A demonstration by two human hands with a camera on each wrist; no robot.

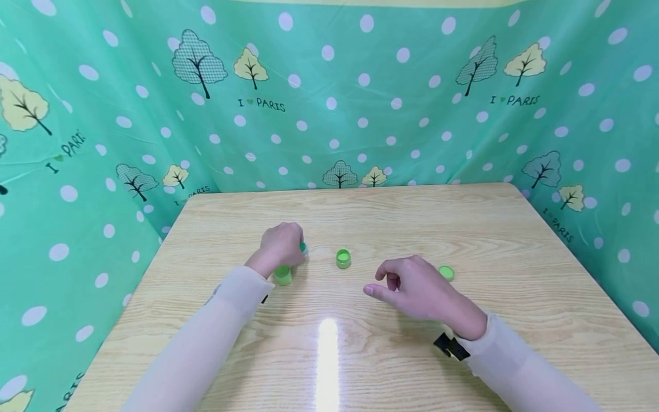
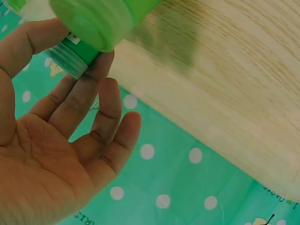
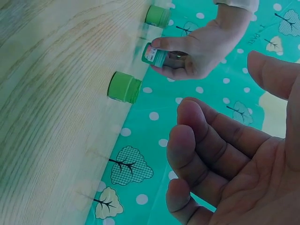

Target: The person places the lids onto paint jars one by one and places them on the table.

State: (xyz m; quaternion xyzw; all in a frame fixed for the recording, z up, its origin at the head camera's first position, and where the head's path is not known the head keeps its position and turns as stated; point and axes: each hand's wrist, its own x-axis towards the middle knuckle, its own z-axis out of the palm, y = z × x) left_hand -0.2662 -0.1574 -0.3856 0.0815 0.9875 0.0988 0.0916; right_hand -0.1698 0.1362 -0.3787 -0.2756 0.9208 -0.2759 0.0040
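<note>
L hand (image 1: pixel 280 246) pinches dark green jar (image 3: pixel 158 57) btwn thumb & fingers, left of tbl (image 1: pixel 412 377) ctr. Light green jar (image 1: pixel 282 275) just near-left; mid green jar (image 1: pixel 343 259) to the right, apart. R hand (image 1: pixel 414 289) holds nothing, fingers loosely curled, thumb apart; green lid (image 1: pixel 446 273) lies just right. Polka-dot curtain (image 1: pixel 360 137) at far side.

"I (heart) PARIS" lettering (image 1: pixel 261 105) on the green cloth (image 1: pixel 309 57)
It repeats at upper left, upper right and down both sides of the head view; the label (image 3: pixel 150 52) on the held jar (image 3: pixel 161 58), upper centre of the right wrist view, is too small to read.
</note>
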